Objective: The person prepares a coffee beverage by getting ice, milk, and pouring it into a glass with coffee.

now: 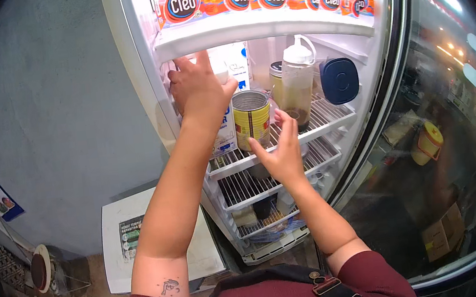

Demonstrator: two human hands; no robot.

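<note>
Left hand (199, 88) on carton (225, 127); right hand (281, 152) near tin (252, 117).

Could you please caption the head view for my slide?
Left hand on a carton, right hand by an open yellow can in a fridge.

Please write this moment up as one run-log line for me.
scene: open fridge | left hand: on carton, top shelf | right hand: open, beside yellow can | behind: jug, jar
</note>
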